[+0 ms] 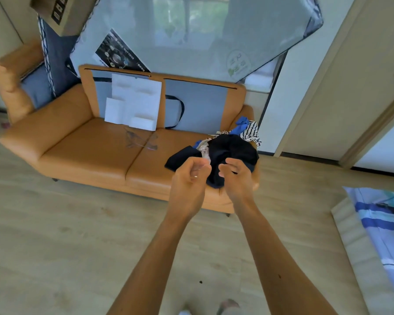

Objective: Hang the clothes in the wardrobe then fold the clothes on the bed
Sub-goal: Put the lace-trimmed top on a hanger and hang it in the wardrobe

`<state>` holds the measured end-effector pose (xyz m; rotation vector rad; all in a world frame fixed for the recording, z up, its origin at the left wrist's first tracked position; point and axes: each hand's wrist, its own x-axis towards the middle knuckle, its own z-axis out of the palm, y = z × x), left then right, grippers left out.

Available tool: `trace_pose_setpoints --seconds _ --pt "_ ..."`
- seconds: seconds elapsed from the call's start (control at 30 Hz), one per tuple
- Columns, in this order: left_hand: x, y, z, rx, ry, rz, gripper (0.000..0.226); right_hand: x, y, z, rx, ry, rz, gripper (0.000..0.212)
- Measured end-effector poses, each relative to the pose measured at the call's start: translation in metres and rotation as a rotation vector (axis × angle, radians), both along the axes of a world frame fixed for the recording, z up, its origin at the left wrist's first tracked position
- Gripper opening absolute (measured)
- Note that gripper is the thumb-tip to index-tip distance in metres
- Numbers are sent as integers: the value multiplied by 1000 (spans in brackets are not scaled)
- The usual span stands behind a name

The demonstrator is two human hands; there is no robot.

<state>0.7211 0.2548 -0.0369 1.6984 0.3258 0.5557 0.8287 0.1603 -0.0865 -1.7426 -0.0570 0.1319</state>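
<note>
A pile of clothes lies on the right seat of an orange sofa [84,155]. A black garment [233,148] is on top, with a black-and-white striped piece [251,130] and a blue piece [241,123] behind it. My left hand [189,176] and my right hand [237,176] are held out side by side just in front of the pile, fingers loosely curled. Neither hand shows anything in its grasp. My right hand's fingertips overlap the near edge of the black garment. The corner of the bed [382,226], with a blue striped sheet, shows at the lower right.
A plastic-wrapped mattress [191,35] leans behind the sofa. White foam pieces [134,103] and a grey bag [196,105] stand against the backrest. A cardboard box [62,12] is at top left, a door [350,98] at right. Wood floor lies between me and the sofa.
</note>
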Motion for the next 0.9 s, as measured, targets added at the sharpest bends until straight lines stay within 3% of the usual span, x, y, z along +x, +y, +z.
trace_pose_setpoints --seconds 0.3,0.57,0.9 --pt "133 75 -32 -29 112 -13 20 130 78 -38 -23 98 46 35" --pt "275 149 -52 5 242 -3 12 273 159 -71 -120 129 80 38" --pt "388 243 -97 -38 365 -36 12 384 221 -124 -237 256 88 36"
